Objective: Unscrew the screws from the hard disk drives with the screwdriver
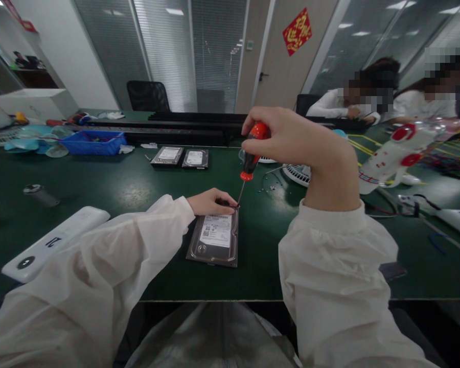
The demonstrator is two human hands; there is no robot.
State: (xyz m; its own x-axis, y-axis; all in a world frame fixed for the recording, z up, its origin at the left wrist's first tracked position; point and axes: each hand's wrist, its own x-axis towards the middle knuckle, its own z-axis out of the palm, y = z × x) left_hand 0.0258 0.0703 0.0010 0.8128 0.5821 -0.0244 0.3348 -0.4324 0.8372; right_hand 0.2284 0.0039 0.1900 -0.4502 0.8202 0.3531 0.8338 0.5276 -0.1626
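Note:
A hard drive with a white label lies flat on the green table in front of me. My left hand rests on its far edge, thumb and fingers close together near the far right corner; whether it pinches anything is too small to tell. My right hand is wrapped round the red and black handle of a screwdriver, held tilted. The screwdriver's tip meets the drive's far right corner, beside my left fingertips.
Two more hard drives lie farther back, near a blue basket. Small screws are scattered right of centre. A white device and a can stand left; a white bottle and cables are right. Two people sit back right.

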